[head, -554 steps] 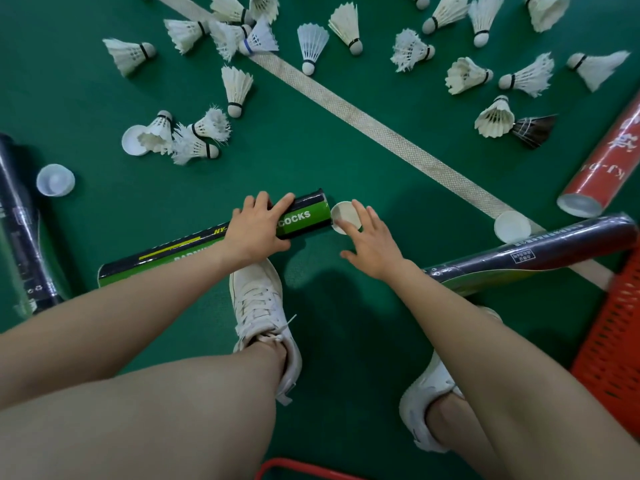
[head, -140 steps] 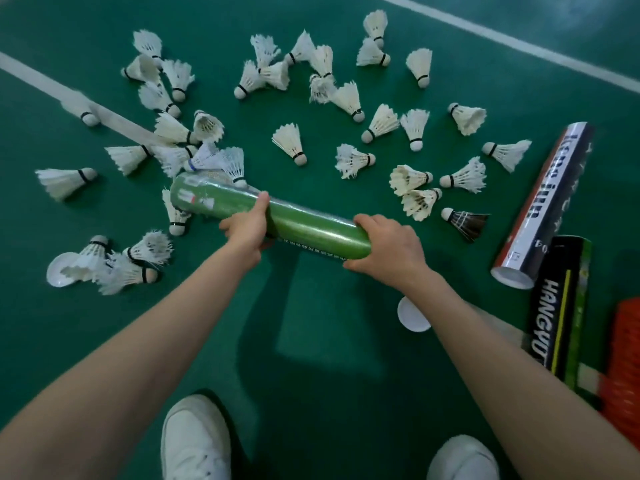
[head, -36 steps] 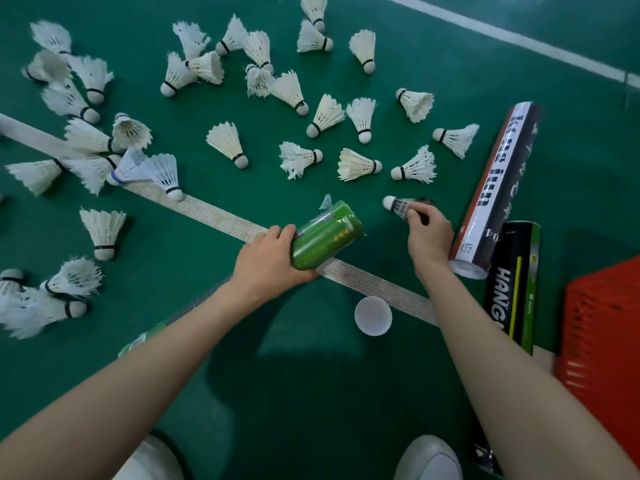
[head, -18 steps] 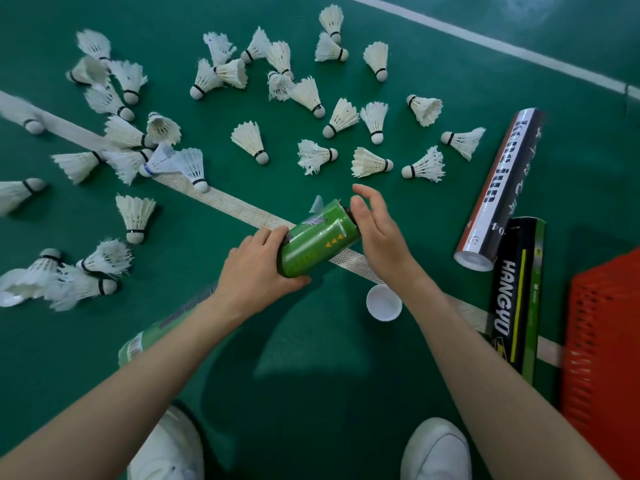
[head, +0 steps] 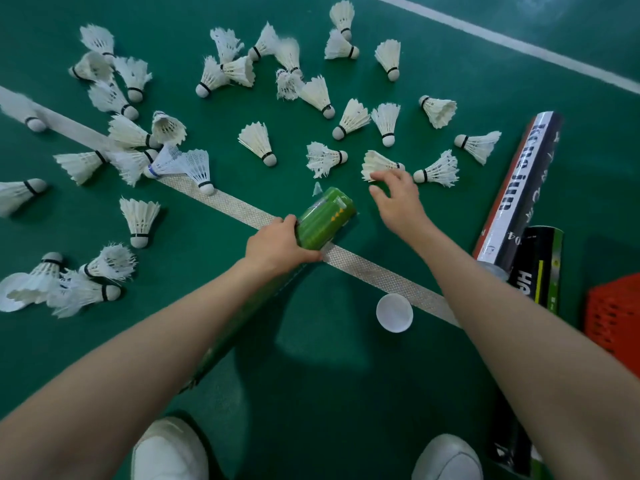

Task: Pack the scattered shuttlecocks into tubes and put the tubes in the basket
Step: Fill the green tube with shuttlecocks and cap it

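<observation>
My left hand (head: 277,245) grips a green tube (head: 325,218) near its far open end; the tube slants back under my left forearm. My right hand (head: 396,197) is stretched past the tube's mouth with fingers spread, its fingertips touching the feathers of a white shuttlecock (head: 375,164) on the floor. Several more white shuttlecocks (head: 258,143) lie scattered over the green court ahead and to the left. A white tube cap (head: 394,312) lies open side up near my right forearm.
A black, white and red tube (head: 519,192) and a black and green tube (head: 538,268) lie on the right, beside an orange basket (head: 613,317) at the right edge. A taped court line (head: 228,204) crosses under the tube. My white shoes (head: 169,452) are at the bottom.
My right hand has left the tube's mouth and reached forward to a white shuttlecock. The dark shuttlecock it picked up a second ago is no longer visible. The left hand keeps its hold.
</observation>
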Demonstrator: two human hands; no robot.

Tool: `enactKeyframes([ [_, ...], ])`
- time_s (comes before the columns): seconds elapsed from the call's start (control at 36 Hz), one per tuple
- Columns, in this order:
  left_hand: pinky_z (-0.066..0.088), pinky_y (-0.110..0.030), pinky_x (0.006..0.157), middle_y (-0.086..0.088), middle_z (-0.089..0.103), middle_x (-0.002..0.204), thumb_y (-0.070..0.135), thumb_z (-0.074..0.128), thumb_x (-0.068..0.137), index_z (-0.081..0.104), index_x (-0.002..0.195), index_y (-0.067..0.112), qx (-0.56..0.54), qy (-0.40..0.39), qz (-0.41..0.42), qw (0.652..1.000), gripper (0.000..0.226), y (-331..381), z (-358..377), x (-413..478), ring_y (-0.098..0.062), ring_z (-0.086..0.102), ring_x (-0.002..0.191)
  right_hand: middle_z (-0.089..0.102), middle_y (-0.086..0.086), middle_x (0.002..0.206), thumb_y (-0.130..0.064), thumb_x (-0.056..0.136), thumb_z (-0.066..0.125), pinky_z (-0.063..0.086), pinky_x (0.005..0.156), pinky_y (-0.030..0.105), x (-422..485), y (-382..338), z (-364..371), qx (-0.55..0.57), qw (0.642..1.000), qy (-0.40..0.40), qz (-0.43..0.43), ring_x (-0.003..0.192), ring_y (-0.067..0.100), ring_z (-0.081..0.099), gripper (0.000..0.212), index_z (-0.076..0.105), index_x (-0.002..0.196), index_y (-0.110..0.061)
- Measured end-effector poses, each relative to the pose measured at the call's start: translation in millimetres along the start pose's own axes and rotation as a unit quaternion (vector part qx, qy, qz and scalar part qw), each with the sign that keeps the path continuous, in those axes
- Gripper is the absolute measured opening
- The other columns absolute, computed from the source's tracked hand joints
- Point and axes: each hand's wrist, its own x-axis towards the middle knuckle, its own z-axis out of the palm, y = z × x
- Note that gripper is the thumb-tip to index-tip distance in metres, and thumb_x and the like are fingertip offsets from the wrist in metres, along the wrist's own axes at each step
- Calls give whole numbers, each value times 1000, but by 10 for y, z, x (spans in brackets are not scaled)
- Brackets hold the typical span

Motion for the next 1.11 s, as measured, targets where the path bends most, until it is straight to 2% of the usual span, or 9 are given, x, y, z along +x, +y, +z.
enactKeyframes([
  [0.11,47,-35,76,-3,55,108,71,68,66,48,122,20,2,-2,-11,1000,79,-16,-53,195,-22,54,95,6,5,158,-9,96,43,27,110,46,245,64,-12,-230,968,-90,-43,140,31,14,48,38,142,-18],
  [0.22,45,-32,73,-2,56,108,71,69,64,48,122,20,-6,-10,-14,1000,80,-22,-66,325,-21,55,96,-1,0,160,-6,92,42,38,98,47,445,-3,10,-441,873,-171,-114,141,28,22,65,18,150,-23],
  [0.31,46,-33,73,-2,56,106,72,69,63,49,121,20,-7,-18,-14,1000,80,-49,-64,387,-21,54,95,4,4,159,-8,95,40,43,87,40,554,-84,78,-517,831,-166,-121,133,30,38,63,14,150,-21],
  [0.44,44,-31,71,0,55,105,72,69,63,49,122,20,-23,-26,-13,999,81,-67,-73,416,-19,53,94,31,12,144,-5,94,44,46,75,44,632,-105,123,-513,842,-160,-57,129,32,37,53,26,144,-10],
  [0.58,42,-31,72,2,53,104,71,69,64,48,125,22,-45,-12,-19,999,82,-108,-141,373,-17,51,92,43,18,129,7,88,48,44,85,44,603,-32,136,-431,895,-91,-68,118,34,43,42,39,128,-1],
  [0.72,45,-33,71,3,52,98,72,67,65,49,119,23,-55,6,-28,998,75,-205,-180,243,-18,52,89,57,16,104,-2,89,51,42,79,41,455,-94,77,-162,981,62,-83,91,30,54,18,59,105,-2],
  [0.81,48,-35,74,3,54,100,71,68,64,50,116,23,-57,8,-37,998,73,-250,-185,149,-19,54,90,57,6,89,-10,91,57,38,72,26,286,-163,84,-57,990,95,-89,81,19,50,8,64,91,-6],
  [1.0,50,-37,81,5,54,107,65,70,67,46,124,26,-73,43,-23,996,73,-237,-271,-180,-17,54,95,61,-9,83,-22,92,59,47,79,29,-86,-342,93,195,970,139,-43,83,11,55,7,61,87,-25],
  [1.11,48,-34,79,7,53,105,61,72,67,47,122,30,-81,48,2,996,68,-135,-273,-401,-16,53,94,62,-10,81,-17,94,58,47,79,23,-312,-430,40,273,959,65,-31,78,6,54,14,62,85,-27],
])
